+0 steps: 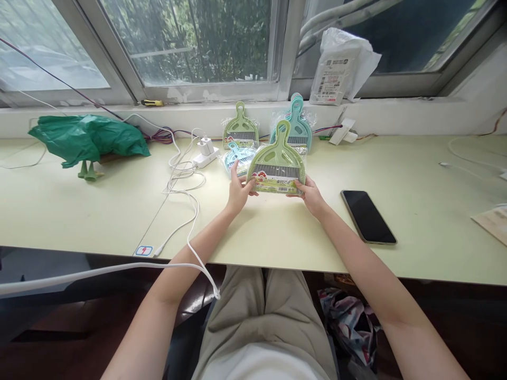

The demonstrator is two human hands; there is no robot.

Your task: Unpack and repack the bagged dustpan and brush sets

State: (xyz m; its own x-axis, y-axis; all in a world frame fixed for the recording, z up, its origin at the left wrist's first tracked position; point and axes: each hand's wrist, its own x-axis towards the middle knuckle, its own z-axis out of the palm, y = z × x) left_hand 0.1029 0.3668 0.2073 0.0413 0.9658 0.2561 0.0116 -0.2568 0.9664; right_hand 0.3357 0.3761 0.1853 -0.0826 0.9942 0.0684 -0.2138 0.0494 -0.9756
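Both my hands hold up a green dustpan and brush set (279, 163) in clear wrapping, its handle pointing up and a printed label along its lower edge. My left hand (238, 191) grips the lower left corner, thumb in front. At the lower right corner, my right hand (311, 194) pinches it the same way. Behind stands another green dustpan set (240, 126) against the wall. Several teal dustpan sets (297, 119) lean together to its right. A light-blue dustpan set (236, 154) lies near my left fingers, partly hidden by the held one.
A black phone (368, 216) lies to the right on the pale table (428, 227). White cables (186, 179) and a power strip with a charger (206, 150) are at left, beyond them a green plastic bag (91, 137). A wrapped white package (336, 71) stands on the sill.
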